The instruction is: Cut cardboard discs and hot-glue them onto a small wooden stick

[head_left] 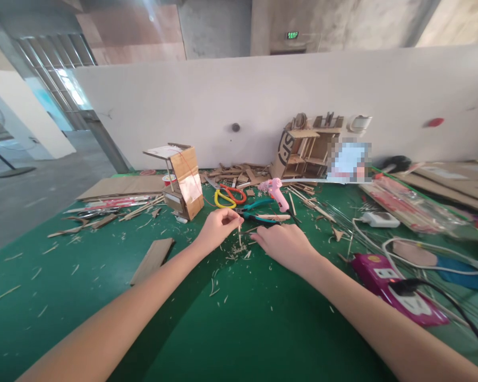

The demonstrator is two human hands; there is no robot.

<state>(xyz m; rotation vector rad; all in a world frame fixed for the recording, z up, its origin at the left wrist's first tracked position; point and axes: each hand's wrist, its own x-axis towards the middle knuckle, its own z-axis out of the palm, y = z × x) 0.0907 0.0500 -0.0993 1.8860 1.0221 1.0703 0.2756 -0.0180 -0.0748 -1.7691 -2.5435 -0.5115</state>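
Observation:
My left hand (222, 228) pinches a thin wooden stick (239, 234) between thumb and fingertips. The stick hangs down over small shavings (238, 250) on the green tabletop. Close by on the right, my right hand (284, 245) rests low over the table with its fingers curled; whatever they hold is hidden. Teal-handled pliers (258, 205) lie just beyond both hands, partly covered by the right one. Scissors with yellow and orange handles (230, 196) are behind the left hand. A pink glue gun (276, 194) stands past the pliers.
Left of centre stands a small cardboard structure (186, 183) with a wire. A cardboard strip (152, 261) lies beside my left forearm. Cardboard shelving (300, 151) and scraps line the back wall. On the right are a magenta power strip (398, 289), cables and plastic-wrapped sticks (412, 204).

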